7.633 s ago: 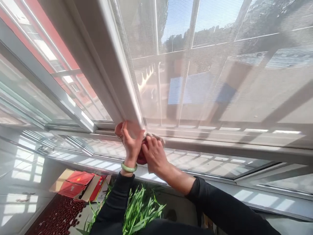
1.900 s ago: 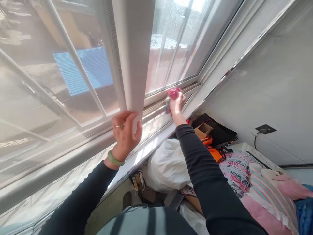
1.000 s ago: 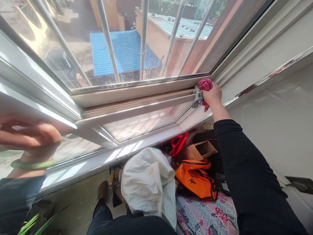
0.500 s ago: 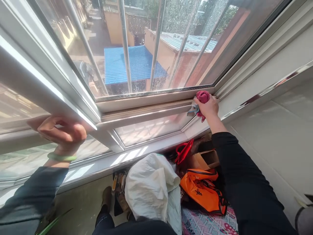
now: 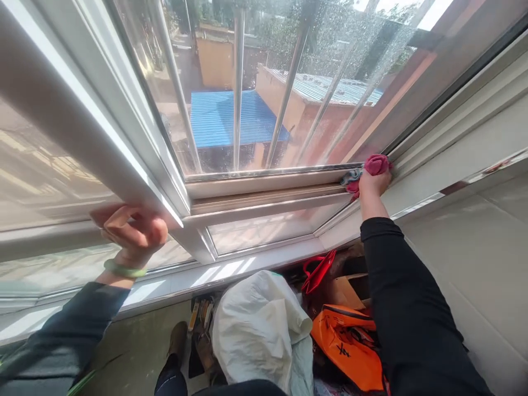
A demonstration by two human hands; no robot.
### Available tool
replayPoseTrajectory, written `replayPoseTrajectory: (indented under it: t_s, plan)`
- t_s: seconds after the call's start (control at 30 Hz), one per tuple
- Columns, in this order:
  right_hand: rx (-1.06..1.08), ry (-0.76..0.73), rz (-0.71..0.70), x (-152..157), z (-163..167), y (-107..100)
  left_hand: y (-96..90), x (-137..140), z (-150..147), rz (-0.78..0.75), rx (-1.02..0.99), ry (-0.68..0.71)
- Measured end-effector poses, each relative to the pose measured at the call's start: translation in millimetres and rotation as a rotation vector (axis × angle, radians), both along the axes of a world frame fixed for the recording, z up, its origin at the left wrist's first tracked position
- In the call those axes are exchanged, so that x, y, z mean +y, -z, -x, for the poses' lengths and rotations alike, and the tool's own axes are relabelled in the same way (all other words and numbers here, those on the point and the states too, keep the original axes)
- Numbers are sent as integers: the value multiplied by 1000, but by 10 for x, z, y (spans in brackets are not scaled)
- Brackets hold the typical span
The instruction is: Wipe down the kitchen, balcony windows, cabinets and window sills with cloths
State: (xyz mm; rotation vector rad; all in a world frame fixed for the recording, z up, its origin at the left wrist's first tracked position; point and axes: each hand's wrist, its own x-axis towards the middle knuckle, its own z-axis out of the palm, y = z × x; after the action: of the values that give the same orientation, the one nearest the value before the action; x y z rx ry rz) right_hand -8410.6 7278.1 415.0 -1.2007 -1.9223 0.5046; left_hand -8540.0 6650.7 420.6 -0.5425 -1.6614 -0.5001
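Observation:
My right hand grips a bunched cloth, dark pink with a blue-grey part poking out on its left. The cloth is at the right end of the window's lower track, near the corner with the side frame. Part of it is hidden behind my fingers. My left hand, a green band on its wrist, is curled with thumb and fingers drawn in and nothing visible in them. It is beside the white upright window frame, against or just in front of the left pane; contact is hard to tell.
Behind the glass stand metal bars. Below the sill are a white cloth-covered bulk, a red bag, an orange bag and a cardboard box. A tiled wall rises at right.
The view has shifted, so both hands sit further right in the picture. My right hand and the cloth have moved further into the track's right corner. The left hand keeps its curled shape.

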Motion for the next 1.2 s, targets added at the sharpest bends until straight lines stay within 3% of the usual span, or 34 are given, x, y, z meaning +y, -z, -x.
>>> replayPoseTrajectory:
  t_s: [0.07, 0.13, 0.3, 0.43, 0.53, 0.6, 0.7, 0.8, 0.87, 0.93, 1.1, 1.2]
  plan:
    - [42, 42, 30, -229, 21, 38, -13, 20, -44, 9, 36, 19]
    - [84, -31, -6, -591, 13, 42, -14, 16, -63, 6, 21, 23]
    - [135, -457, -204, -1919, 37, -52, 43, -42, -17, -2, -122, 10]
    - [88, -779, -252, -3071, 204, -204, 105, -28, 13, -39, -228, 9]
    - [5, -991, -286, -3614, 353, -337, 104, 17, -12, -85, -254, -35]
    - [-24, -1094, -321, -3667, 372, -399, 72, 45, -57, -96, -303, -36]
    - [34, -1135, -335, -3287, 238, -395, 18, 75, -147, -74, -359, 30]
    - [116, -924, -318, -2768, 92, -292, 10, 92, -215, -82, -321, 113]
    - [137, -784, -310, -2671, 76, -232, 25, 95, -234, -75, -288, 163]
    - [143, -796, -309, -2884, 131, -219, 38, 93, -238, -54, -290, 195]
    - [139, -1121, -241, -3943, 419, -393, 27, 94, -226, -15, -212, 165]
    - [122, -1266, -115, -4058, 468, -550, 14, 98, -218, 8, -168, 153]
